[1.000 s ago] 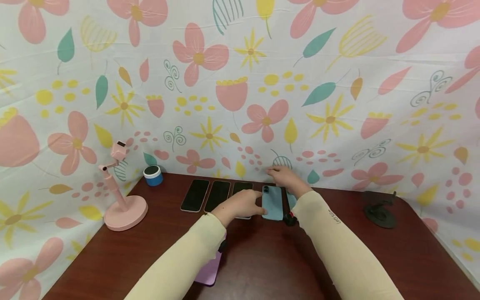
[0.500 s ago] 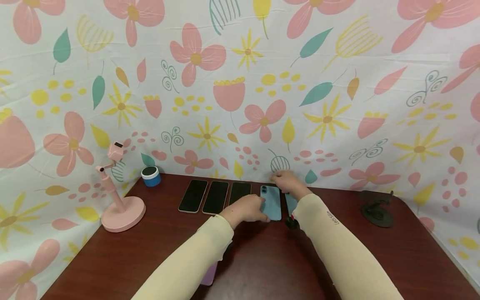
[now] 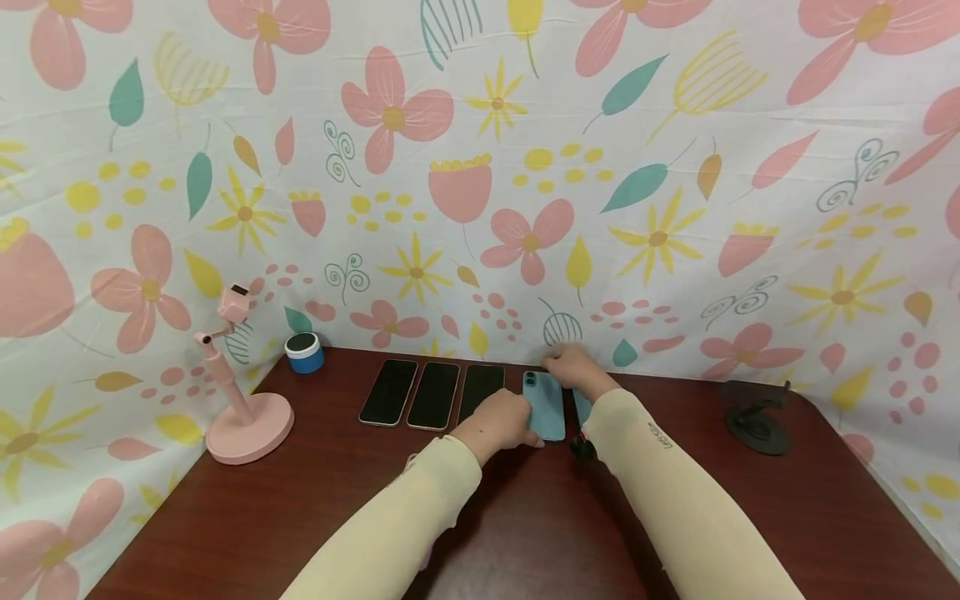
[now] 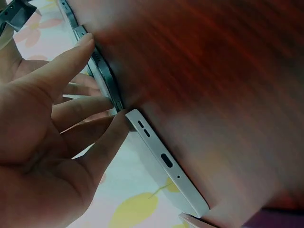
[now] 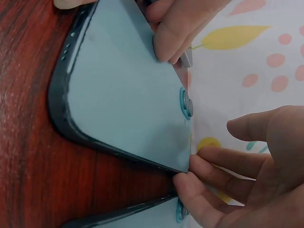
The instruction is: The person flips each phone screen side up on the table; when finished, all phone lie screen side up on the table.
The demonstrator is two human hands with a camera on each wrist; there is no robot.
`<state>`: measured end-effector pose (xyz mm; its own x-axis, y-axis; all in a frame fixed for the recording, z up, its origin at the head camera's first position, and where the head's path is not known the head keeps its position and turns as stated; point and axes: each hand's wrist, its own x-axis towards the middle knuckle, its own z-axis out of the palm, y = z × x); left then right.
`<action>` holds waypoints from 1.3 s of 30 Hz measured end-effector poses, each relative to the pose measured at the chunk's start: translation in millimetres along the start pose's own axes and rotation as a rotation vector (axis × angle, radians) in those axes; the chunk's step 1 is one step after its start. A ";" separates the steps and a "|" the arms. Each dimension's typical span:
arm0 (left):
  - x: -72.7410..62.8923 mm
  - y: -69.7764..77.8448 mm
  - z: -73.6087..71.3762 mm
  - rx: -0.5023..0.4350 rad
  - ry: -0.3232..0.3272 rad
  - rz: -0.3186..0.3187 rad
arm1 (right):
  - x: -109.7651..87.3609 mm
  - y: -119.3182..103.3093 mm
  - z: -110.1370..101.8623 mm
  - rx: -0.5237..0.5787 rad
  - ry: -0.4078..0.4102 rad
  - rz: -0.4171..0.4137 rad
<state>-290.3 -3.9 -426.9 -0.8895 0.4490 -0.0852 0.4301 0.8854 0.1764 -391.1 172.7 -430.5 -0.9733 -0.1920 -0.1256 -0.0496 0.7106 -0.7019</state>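
Observation:
A light-blue smartphone [image 3: 546,406] with dark sides lies back up on the table, its camera end toward the wall. My left hand [image 3: 501,419] is at its near left corner: the thumb touches the near short edge, while the fingertips rest along the left side. At the far end, my right hand [image 5: 237,171] touches the right corner beside the camera with its fingertips, the other fingers loosely spread. To the right lies a second light-blue phone [image 5: 142,213], partly hidden by the right sleeve. Left of the hands lies a row of dark-screened phones [image 3: 434,395], one partly covered by my left hand.
A pink phone stand [image 3: 250,429] stands on the left, with a blue-and-white jar [image 3: 304,353] behind it. A black stand [image 3: 757,423] is at the right. The floral cloth [image 3: 480,208] rises right behind the phones. A purple object [image 3: 425,560] peeks out below my left sleeve.
My left hand has shifted from the phone's left side down to its near left corner, thumb now at the near edge. My right hand has moved slightly, staying at the far end.

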 end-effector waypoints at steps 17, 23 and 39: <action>5.6 2.7 3.0 0.141 0.040 0.043 | 12.2 0.2 0.9 -0.250 -0.007 -0.068; 4.5 4.3 5.4 0.235 0.027 0.103 | 14.7 5.7 5.5 -0.251 0.055 -0.102; 5.0 -5.0 6.5 0.287 -0.037 0.157 | 9.7 -1.5 8.6 -0.181 0.107 -0.070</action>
<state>-295.9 -5.3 -434.5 -0.8051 0.5819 -0.1148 0.5919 0.8007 -0.0925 -398.5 163.9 -436.7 -0.9838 -0.1793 0.0012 -0.1483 0.8096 -0.5679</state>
